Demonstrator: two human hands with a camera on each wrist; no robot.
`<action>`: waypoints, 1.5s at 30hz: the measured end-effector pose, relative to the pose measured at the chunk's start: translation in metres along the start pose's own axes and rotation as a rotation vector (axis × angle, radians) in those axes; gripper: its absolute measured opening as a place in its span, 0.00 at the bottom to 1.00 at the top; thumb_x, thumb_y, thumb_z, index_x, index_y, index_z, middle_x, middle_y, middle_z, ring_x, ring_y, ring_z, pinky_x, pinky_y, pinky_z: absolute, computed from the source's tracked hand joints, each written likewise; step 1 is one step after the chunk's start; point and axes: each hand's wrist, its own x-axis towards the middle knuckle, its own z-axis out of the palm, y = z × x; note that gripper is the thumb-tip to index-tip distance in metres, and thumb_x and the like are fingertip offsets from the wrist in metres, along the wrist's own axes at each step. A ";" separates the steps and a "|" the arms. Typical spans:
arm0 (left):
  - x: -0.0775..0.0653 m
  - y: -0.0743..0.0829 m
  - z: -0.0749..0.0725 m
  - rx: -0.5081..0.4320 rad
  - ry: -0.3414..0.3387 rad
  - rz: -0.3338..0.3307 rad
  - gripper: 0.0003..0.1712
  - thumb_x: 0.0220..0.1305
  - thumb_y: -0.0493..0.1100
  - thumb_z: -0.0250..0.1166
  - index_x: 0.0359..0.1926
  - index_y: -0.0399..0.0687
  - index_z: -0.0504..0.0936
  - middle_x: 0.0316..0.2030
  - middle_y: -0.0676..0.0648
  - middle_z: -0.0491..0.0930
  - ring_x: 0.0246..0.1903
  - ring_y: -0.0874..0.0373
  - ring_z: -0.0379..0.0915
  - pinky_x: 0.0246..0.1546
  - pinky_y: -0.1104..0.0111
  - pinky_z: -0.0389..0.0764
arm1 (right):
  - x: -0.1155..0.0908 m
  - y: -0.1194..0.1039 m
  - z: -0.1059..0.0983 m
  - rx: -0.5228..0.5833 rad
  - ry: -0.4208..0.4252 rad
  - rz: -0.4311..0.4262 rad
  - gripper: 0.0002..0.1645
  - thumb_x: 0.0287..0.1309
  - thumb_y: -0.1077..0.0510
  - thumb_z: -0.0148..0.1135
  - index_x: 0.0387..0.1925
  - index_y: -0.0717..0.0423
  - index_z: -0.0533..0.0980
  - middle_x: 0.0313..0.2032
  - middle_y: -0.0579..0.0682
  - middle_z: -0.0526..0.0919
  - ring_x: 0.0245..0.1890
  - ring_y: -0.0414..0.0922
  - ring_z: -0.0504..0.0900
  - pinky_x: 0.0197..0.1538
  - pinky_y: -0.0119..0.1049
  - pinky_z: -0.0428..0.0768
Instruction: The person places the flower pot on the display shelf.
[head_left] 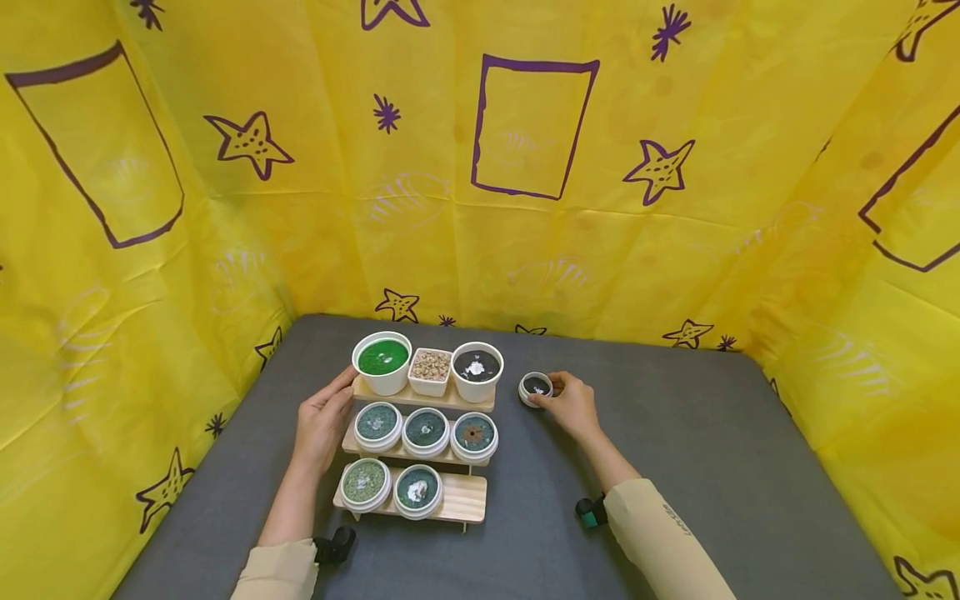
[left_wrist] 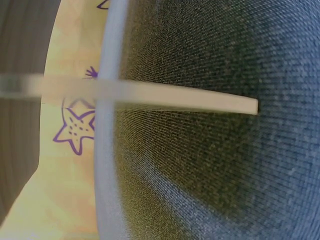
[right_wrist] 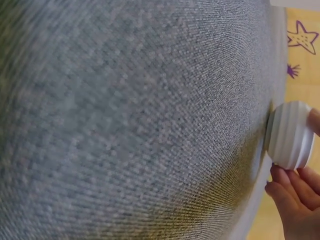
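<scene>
My right hand [head_left: 572, 407] pinches a small round white pot [head_left: 525, 398] with dark filling and white specks, right of a three-tier wooden stand [head_left: 467, 498]. In the right wrist view the ribbed wall of this pot shows between thumb and fingers, its base low over the grey cloth. At the stand's left, my left hand [head_left: 321, 425] holds the end of the top tier, beside a larger white cup with a green top [head_left: 382, 358]; its fingertips are partly hidden. The left wrist view shows a pale wooden piece [left_wrist: 190, 97] but no hand.
Along the top tier stand a square cup of speckled bits [head_left: 431, 367] and a dark-filled cup [head_left: 477, 368]. Three small teal-filled pots [head_left: 426, 432] line the middle tier. On the bottom tier are a green pot [head_left: 365, 483] and a white-topped one [head_left: 418, 490]. Yellow cloth walls surround the grey table [head_left: 675, 450].
</scene>
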 end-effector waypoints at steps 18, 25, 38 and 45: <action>0.000 0.001 0.000 0.012 0.015 -0.012 0.21 0.72 0.30 0.50 0.55 0.51 0.82 0.48 0.66 0.84 0.54 0.76 0.77 0.56 0.83 0.76 | -0.006 0.000 -0.007 0.047 -0.005 0.012 0.29 0.40 0.48 0.80 0.43 0.60 0.83 0.37 0.56 0.90 0.37 0.48 0.88 0.38 0.34 0.83; 0.000 0.001 0.001 0.004 0.014 -0.008 0.21 0.72 0.29 0.50 0.56 0.50 0.82 0.47 0.66 0.84 0.54 0.75 0.77 0.56 0.83 0.76 | -0.015 -0.007 -0.010 0.089 -0.028 -0.008 0.30 0.39 0.50 0.82 0.45 0.59 0.83 0.39 0.55 0.90 0.39 0.47 0.89 0.40 0.35 0.85; -0.001 0.000 0.000 0.005 0.017 -0.008 0.21 0.72 0.29 0.51 0.55 0.52 0.83 0.48 0.66 0.84 0.54 0.76 0.77 0.56 0.83 0.76 | -0.044 -0.022 -0.017 0.070 -0.069 -0.082 0.31 0.37 0.48 0.83 0.45 0.55 0.83 0.39 0.52 0.90 0.37 0.45 0.88 0.43 0.38 0.86; 0.000 0.000 0.000 0.004 0.018 -0.016 0.20 0.72 0.30 0.51 0.54 0.51 0.83 0.49 0.65 0.84 0.54 0.76 0.77 0.56 0.83 0.76 | -0.061 -0.032 -0.022 0.123 -0.098 -0.148 0.28 0.35 0.51 0.84 0.43 0.53 0.84 0.38 0.50 0.90 0.39 0.45 0.89 0.46 0.42 0.87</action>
